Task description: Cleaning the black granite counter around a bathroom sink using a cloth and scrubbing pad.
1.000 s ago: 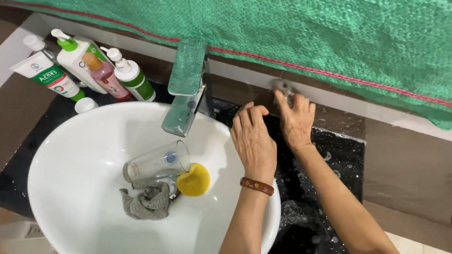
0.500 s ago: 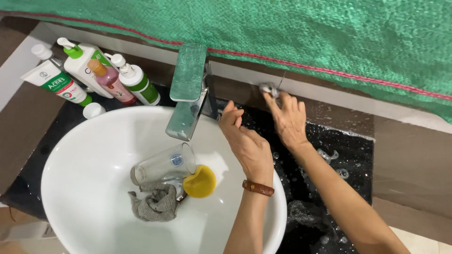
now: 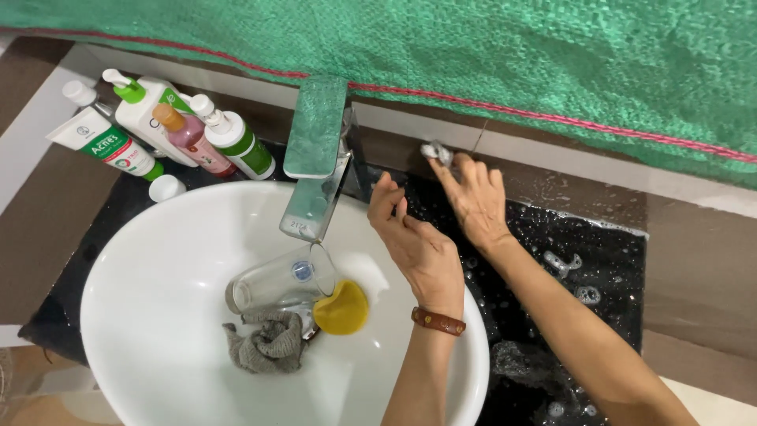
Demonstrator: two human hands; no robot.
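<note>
The right hand (image 3: 475,201) reaches up to the wall strip behind the counter, and its fingertips (image 3: 444,167) pinch a small grey wad (image 3: 435,151), pressing it against the strip; the other fingers lie long and close together, pointing the same way, so the hand is closed only at the tips around that wad. Just left of it, the left hand (image 3: 416,243) hangs in the air with its fingers (image 3: 384,199) half curled and loosely spread, holding nothing and touching nothing; a brown wristband (image 3: 437,321) sits on its wrist. Beside the left fingers stands the metal tap (image 3: 315,158), its spout reaching out over the white basin (image 3: 158,315). Below that hand, inside the basin, a clear glass (image 3: 277,278) lies on its side, with a yellow sponge (image 3: 341,308) touching its mouth end and a grey rag (image 3: 264,345) bunched just under it. Under the right forearm the black counter (image 3: 599,260) is wet and dotted with foam. Well apart from both hands, on the far side of the tap, a cluster of pump bottles (image 3: 189,134) and a tube (image 3: 106,142) stand beside a small white cap (image 3: 166,188). Above the fingers hangs a green mesh cloth (image 3: 552,63) with a red edge.
</note>
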